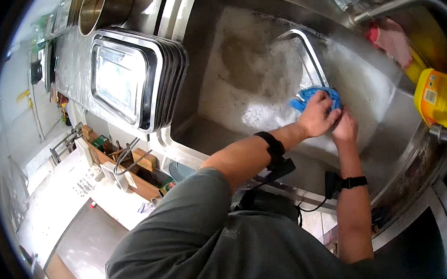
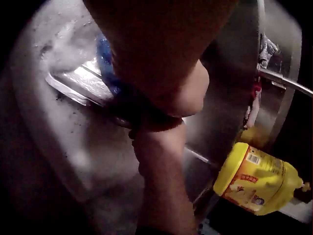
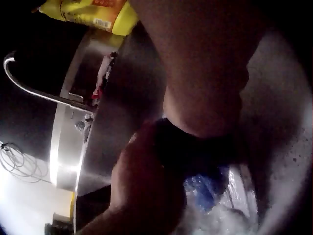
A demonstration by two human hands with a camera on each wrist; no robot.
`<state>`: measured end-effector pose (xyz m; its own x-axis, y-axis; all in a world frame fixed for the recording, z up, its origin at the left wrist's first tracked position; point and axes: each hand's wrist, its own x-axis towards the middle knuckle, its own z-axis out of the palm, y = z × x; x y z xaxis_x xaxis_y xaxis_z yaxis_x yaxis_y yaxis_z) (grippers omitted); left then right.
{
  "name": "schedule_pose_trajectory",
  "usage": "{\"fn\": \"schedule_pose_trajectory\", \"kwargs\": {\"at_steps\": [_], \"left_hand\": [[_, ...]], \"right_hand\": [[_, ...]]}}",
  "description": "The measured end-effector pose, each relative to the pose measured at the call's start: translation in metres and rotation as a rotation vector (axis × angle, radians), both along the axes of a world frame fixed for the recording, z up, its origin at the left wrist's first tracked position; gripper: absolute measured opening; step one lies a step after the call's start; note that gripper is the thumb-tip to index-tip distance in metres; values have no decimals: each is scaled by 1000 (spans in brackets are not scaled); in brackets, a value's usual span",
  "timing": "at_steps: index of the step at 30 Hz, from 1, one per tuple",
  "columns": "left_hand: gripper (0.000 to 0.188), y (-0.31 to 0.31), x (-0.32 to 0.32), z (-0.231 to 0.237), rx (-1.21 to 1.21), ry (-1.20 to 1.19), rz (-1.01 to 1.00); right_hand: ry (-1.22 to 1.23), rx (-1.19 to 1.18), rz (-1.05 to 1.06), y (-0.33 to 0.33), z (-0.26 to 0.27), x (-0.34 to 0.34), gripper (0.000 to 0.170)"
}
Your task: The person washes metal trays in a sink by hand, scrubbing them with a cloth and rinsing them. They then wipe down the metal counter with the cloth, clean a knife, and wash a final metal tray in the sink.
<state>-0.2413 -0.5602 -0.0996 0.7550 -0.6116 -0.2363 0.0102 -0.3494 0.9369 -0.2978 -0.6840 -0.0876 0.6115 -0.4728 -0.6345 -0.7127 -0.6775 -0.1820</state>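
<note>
Two hands meet over a metal tray (image 1: 312, 57) that lies partly hidden in the sudsy sink (image 1: 201, 131). The left hand (image 1: 317, 115) has its fingers curled onto a bunched blue cloth (image 1: 302, 100); the right hand (image 1: 345, 127) sits just beside it, overlapping in the head view, and I cannot tell how far its fingers are bent or what they hold (both wrist views are too dark there).

What matters most is the tray's line: its bare rim runs forward from the cloth, away from the body, slightly to the person's left, then turns left at a corner. That appears to be its long axis, though suds and hands hide the rest. Of the two, the left hand looks nearer to the exposed rim.
</note>
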Motion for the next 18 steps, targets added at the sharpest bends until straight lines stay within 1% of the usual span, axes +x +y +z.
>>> {"fn": "schedule_pose_trajectory", "kwargs": {"at_steps": [1, 2, 3, 4, 5, 6, 7, 9, 11, 12, 13, 14, 15, 16, 18], "left_hand": [[31, -5, 1, -4, -21, -154, -13], [32, -10, 3, -11, 28, -216, -5], [32, -9, 8, -12, 35, -211, 7], [32, -11, 19, -11, 86, -406, -3], [32, -14, 32, -13, 133, -608, -17], [36, -19, 40, -22, 168, -620, -10], [37, -24, 49, -29, 155, -599, 60], [38, -26, 74, -43, 199, -681, 84], [36, -27, 102, -55, 256, -713, 143], [36, -24, 117, -65, 256, -711, 191], [36, -20, 129, -70, 256, -706, 197], [35, -16, 142, -75, 333, -686, 249], [35, -13, 153, -78, 409, -666, 302], [35, -11, 160, -82, 408, -664, 309], [36, -7, 169, -85, 469, -394, 513]], "right_hand": [[-6, 5, 8, 1, -4, 1, 30], [-114, 53, -11, 1, -8, -3, 31], [-216, 100, -28, 0, -11, -10, 31], [-197, 53, 84, -3, -13, -11, 31], [-204, 50, 92, -5, -15, -11, 31], [-228, 37, 89, -3, -9, -8, 31], [-245, 26, 88, 0, -5, -9, 31], [-235, 23, 72, 3, -8, -15, 30], [-236, 14, 49, 9, -6, -11, 30], [-163, 24, 19, 13, 0, -9, 29], [-89, 33, -11, 14, 4, -10, 28], [-204, 45, 46, 10, -14, -25, 27], [-205, 41, 52, 11, -8, -23, 27], [-168, 62, 31, 16, 4, -18, 27], [-130, 80, 15, 21, 14, -12, 27]]}}
